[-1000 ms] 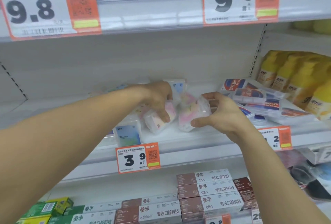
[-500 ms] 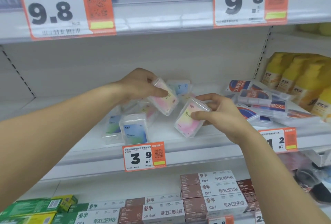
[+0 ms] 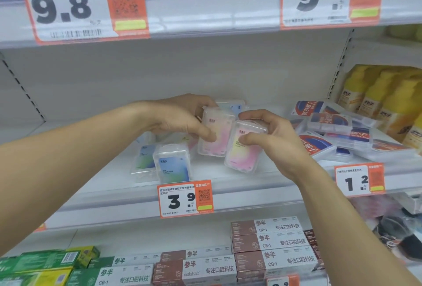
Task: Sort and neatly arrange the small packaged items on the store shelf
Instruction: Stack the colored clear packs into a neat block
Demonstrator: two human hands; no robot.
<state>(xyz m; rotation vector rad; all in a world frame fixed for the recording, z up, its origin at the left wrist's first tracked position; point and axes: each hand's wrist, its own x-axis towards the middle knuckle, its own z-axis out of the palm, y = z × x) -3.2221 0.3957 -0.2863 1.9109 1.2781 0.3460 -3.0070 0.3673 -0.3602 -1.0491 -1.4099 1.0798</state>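
Above shelf (image 3: 228, 177): your left hand (image 3: 180, 116) grips one pink case (image 3: 215, 136), right hand (image 3: 276, 139) grips second pink case (image 3: 243, 155); cases touching.

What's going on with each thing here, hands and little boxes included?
Left hand: grips a pink box, held upright.
Right hand: grips a second pink box, tilted.
Blue box: stands upright at the shelf's front.
Flat red-and-blue cases: piled untidily, lying flat.
Yellow bottles: upright.
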